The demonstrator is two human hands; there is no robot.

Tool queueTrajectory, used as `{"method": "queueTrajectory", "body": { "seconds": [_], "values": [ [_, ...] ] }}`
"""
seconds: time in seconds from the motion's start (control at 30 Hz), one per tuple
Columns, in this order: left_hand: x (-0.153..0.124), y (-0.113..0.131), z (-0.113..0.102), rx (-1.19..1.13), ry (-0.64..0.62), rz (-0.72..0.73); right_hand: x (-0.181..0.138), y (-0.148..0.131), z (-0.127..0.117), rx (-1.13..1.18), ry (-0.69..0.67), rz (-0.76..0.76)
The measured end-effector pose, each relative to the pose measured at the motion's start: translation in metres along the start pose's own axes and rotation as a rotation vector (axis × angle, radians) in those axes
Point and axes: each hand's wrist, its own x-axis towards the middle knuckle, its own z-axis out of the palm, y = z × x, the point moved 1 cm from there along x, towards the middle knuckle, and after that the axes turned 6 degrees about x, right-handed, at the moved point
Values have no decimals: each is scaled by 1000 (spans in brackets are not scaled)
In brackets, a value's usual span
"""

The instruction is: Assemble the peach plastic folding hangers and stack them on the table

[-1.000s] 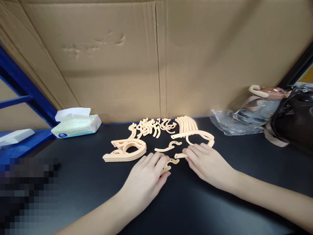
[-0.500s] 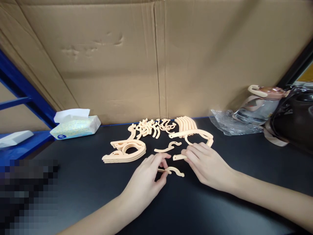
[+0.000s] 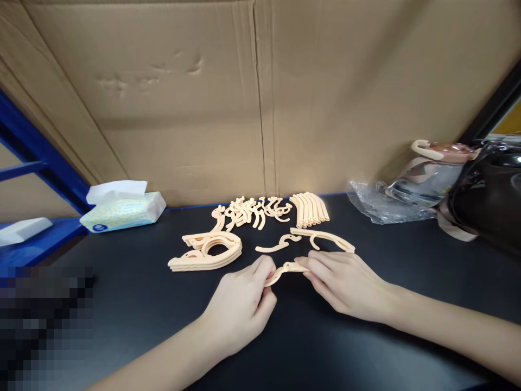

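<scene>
My left hand (image 3: pixel 242 298) is closed round a small curved hook piece (image 3: pixel 273 279), pale peach plastic, partly hidden by the fingers. My right hand (image 3: pixel 348 279) grips a folding clothes hanger by one arm, whose tip (image 3: pixel 299 267) shows past the fingertips. The hook piece and this tip touch; whether they are locked together I cannot tell. The hanger's other arm (image 3: pixel 331 237) stretches out just beyond my right knuckles. Another loose hook piece (image 3: pixel 279 244) lies on the black table (image 3: pixel 280 342), beyond my left hand.
Folded hangers (image 3: pixel 207 263) are stacked left of my hands. Behind lie a pile of hook pieces (image 3: pixel 244 212) and a row of hanger arms (image 3: pixel 309 209). A tissue pack (image 3: pixel 126 212) stands left; a plastic bag (image 3: pixel 374 206), water bottle (image 3: pixel 427 179) and black bag (image 3: pixel 492 195) are right.
My left hand has turned the hook piece and brought it up against the tip of the hanger arm. The hanger's far arm has shifted lower, uncovering the row of arms behind.
</scene>
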Motion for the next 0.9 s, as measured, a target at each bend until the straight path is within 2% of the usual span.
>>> {"method": "queueTrajectory", "body": {
  "seconds": [0.27, 0.47, 0.77, 0.9],
  "values": [
    [2, 2, -1, -6, 14, -12, 1, -3, -2, -155, -69, -93],
    [2, 2, -1, 29, -38, -9, 1, -2, 0, -73, -62, -47],
    [4, 2, 2, 48, -48, 131, -1, -6, -3, 116, 14, -58],
    [3, 1, 3, 85, -42, 141, -1, -6, -2, 135, 27, -56]
  ]
}}
